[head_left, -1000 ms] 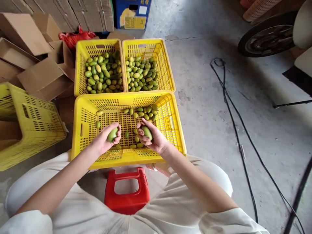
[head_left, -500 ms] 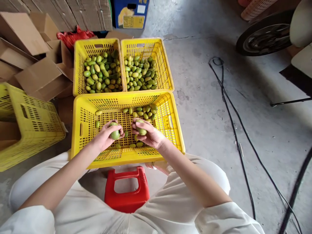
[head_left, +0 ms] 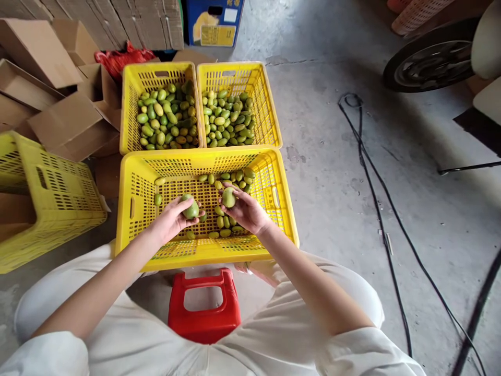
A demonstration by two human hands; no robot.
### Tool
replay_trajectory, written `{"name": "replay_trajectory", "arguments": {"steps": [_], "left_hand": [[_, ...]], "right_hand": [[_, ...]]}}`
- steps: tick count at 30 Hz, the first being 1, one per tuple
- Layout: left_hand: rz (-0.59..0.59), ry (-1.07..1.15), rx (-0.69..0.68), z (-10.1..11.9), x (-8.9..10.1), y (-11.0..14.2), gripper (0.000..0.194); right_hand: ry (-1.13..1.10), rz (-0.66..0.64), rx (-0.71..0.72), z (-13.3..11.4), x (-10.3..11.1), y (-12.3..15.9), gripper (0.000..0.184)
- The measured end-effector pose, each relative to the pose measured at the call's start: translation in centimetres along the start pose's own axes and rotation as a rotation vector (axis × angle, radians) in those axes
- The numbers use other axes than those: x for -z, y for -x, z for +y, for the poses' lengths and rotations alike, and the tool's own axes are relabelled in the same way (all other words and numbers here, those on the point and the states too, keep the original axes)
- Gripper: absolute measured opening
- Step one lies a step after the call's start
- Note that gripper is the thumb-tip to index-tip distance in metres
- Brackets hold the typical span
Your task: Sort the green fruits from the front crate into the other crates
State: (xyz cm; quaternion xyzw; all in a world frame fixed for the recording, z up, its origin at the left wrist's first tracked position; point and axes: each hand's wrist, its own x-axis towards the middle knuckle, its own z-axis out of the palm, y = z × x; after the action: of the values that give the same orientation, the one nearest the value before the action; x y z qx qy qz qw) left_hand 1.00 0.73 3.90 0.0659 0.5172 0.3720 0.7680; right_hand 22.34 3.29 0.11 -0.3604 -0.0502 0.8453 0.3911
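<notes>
My left hand [head_left: 176, 215] is closed around a smooth green oval fruit [head_left: 190, 209], thumb on top and fingers beneath. Opposite it, my right hand [head_left: 248, 210] grips a paler, yellow-green fruit [head_left: 229, 197] between thumb and fingers. Both are held above the near yellow crate [head_left: 207, 253], a short gap between them. Several smaller green and yellowish fruits [head_left: 225, 233] lie on that crate's slotted floor, mostly toward its right side. A few single ones rest at the left, such as a green fruit [head_left: 157, 199]. The fruit's exact kind is unclear.
Behind stand two yellow crates, a left one [head_left: 124, 112] and a right one [head_left: 272, 112], holding many similar fruits. Cardboard boxes [head_left: 64, 125] and another yellow crate [head_left: 70, 206] are at left. A red stool [head_left: 205, 318] sits between my legs; black cable [head_left: 395, 222] crosses the floor.
Both held fruits have turned in my fingers and now show more. My right hand has opened its grip somewhat and shifted slightly up. The view has shifted a little.
</notes>
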Motion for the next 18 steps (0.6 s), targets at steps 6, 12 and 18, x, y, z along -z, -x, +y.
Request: {"name": "replay_trajectory", "arguments": {"steps": [6, 12, 18], "left_hand": [[-0.035, -0.014, 0.015, 0.0, 0.7, 0.0, 0.014], [0.005, 0.086, 0.020, 0.1, 1.7, 0.1, 0.024], [-0.133, -0.002, -0.092, -0.4, 2.5, 0.8, 0.035]], "right_hand": [[0.046, -0.037, 0.062, 0.4, 0.8, 0.4, 0.034], [0.191, -0.043, 0.115, 0.2, 0.7, 1.2, 0.029], [0.129, -0.019, 0.072, -0.1, 0.4, 1.6, 0.039]]}}
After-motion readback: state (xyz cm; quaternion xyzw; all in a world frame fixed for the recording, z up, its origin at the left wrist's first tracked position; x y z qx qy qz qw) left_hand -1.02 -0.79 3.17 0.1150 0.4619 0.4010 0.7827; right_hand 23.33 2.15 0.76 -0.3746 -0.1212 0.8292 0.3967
